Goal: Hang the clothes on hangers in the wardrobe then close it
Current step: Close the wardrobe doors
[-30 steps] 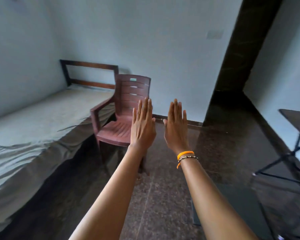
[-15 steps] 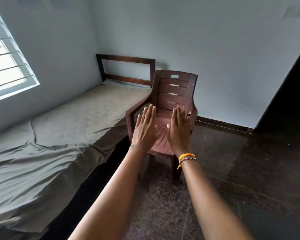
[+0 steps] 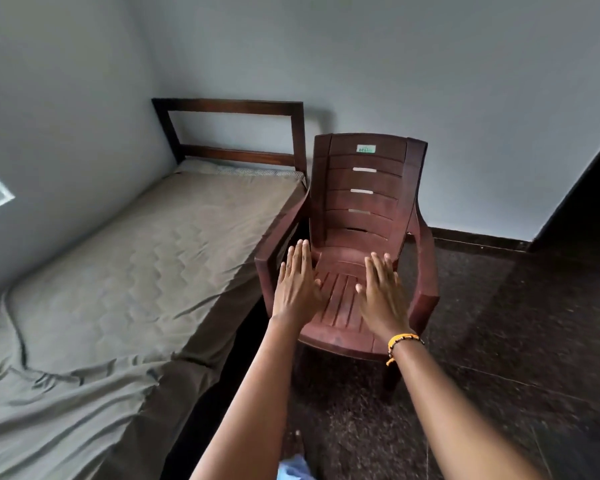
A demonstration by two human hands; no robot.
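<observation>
Both my arms reach forward with flat hands and straight fingers, holding nothing. My left hand (image 3: 297,284) hovers by the left armrest of a dark red plastic chair (image 3: 368,202). My right hand (image 3: 381,292), with an orange and beaded bracelet at the wrist, is over the chair's seat. No clothes, hangers or wardrobe show in this view, apart from a scrap of light blue cloth (image 3: 293,469) at the bottom edge.
A bed (image 3: 125,271) with a wrinkled grey-green sheet and a dark wooden headboard (image 3: 229,109) fills the left side, against the wall. The chair stands between the bed and dark speckled floor (image 3: 499,341). A dark opening (image 3: 596,188) lies at the far right.
The view has swung left and down, bringing the chair closer and centred. My hands have spread a little apart and now sit over the chair's seat; the stand at right left view.
</observation>
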